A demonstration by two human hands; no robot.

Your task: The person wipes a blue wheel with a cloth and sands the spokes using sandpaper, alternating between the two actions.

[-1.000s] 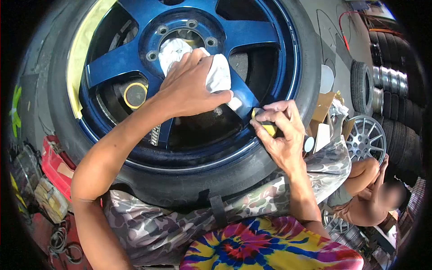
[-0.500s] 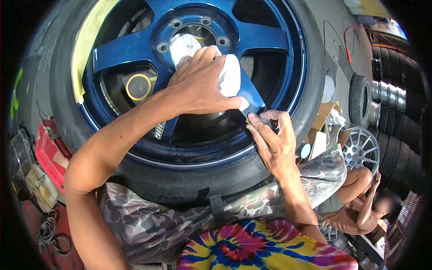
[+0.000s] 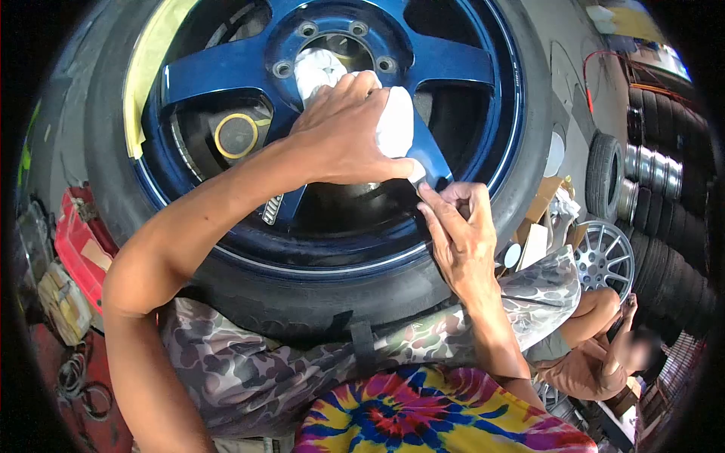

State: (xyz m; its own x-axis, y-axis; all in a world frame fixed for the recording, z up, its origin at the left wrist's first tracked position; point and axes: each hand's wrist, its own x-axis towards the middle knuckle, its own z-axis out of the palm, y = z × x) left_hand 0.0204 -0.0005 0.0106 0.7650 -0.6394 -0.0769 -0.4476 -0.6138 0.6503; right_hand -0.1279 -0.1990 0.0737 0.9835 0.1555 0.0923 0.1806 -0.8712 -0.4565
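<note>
A blue wheel rim [image 3: 215, 79] in a black tyre [image 3: 302, 302] lies in front of my lap. My left hand [image 3: 343, 128] is closed around a white cloth [image 3: 395, 124] above the lower right spoke [image 3: 432, 155]. Its thumb presses a bit of the cloth to the spoke. More of the cloth bulges toward the hub. Right beside that thumb, my right hand [image 3: 462, 226] is pinched at the spoke's edge. Whatever sits between its fingertips is mostly hidden.
Yellow masking paper [image 3: 145, 75] lines the rim's left edge. A masking tape roll [image 3: 236, 136] shows through a spoke gap. Stacked tyres [image 3: 668, 196], a silver wheel [image 3: 604, 260] and a seated person [image 3: 589, 362] are at right. A red case [image 3: 79, 234] stands at left.
The wheel and both hands appear slightly shifted in view. My right fingertips now sit closer to my left thumb at the spoke edge. My left hand keeps its hold on the cloth.
</note>
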